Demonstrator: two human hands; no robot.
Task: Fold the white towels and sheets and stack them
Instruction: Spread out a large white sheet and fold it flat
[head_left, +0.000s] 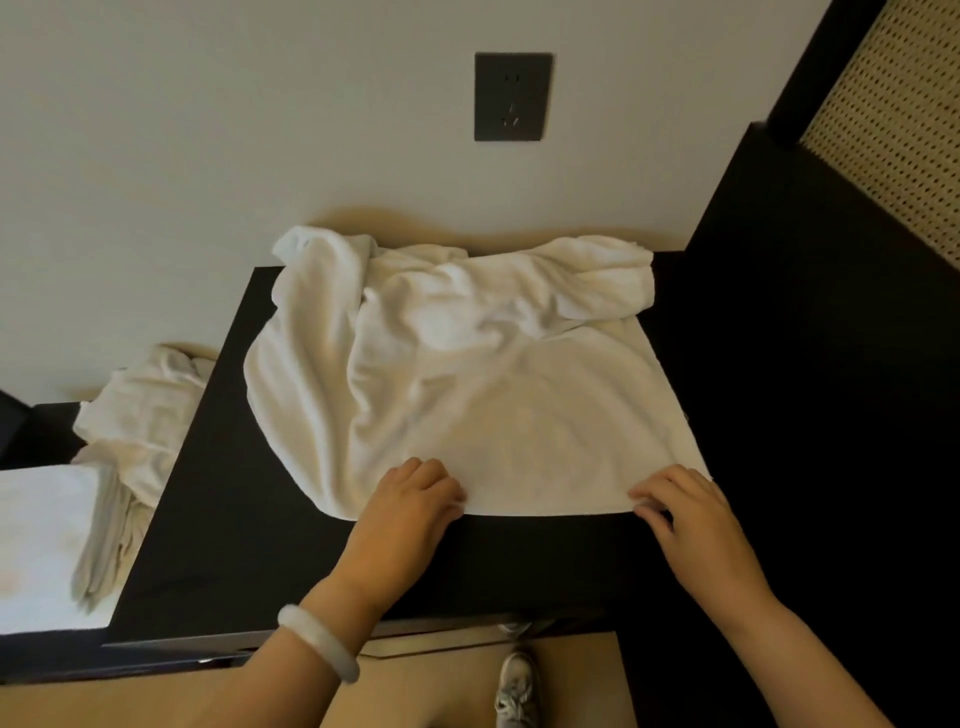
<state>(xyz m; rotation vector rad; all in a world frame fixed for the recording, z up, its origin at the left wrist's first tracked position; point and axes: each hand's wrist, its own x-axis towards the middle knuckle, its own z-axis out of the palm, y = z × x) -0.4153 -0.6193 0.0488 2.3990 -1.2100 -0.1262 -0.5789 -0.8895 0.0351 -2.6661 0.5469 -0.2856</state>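
A white towel (467, 374) lay spread on the dark worktop (234, 545), its near half flat and its far half bunched against the wall. The left hand (415, 499) gripped the towel's near edge, fingers curled over it. The right hand (680, 501) did likewise at the near right corner, seemingly pinching the hem, though blur hid the thumbs. Lower down to the left sat a crumpled towel (140, 415) beside a folded white stack (41, 545).

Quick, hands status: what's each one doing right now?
Left hand: pinches the towel at its near edge.
Right hand: pinches the towel's near right corner.
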